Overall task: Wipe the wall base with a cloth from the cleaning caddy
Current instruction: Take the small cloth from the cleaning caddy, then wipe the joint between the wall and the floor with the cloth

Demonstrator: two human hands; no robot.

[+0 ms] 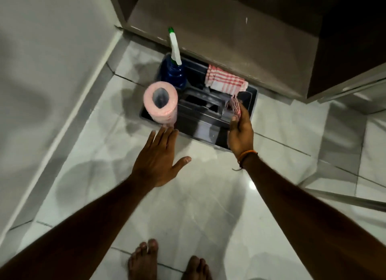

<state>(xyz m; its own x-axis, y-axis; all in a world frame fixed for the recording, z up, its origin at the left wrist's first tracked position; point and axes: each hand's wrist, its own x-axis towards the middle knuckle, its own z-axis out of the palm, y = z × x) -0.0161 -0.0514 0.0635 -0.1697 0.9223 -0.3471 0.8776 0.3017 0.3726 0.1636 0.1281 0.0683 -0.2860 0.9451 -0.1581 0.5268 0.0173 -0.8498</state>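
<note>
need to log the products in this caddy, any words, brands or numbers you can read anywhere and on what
No text can be read anywhere in this picture.
Blue spray bottle: no label legible; the view is blurred.
Pink paper roll: a faint red pattern on its side, no letters to make out.
Red striped cloth: stripes only, no tag visible.
Caddy: dark plastic, no marking visible.

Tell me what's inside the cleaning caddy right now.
The caddy holds a blue spray bottle, a pink paper roll and a red-striped cloth, one end pinched by the right hand. The dark compartment bottoms can't be seen.
</note>
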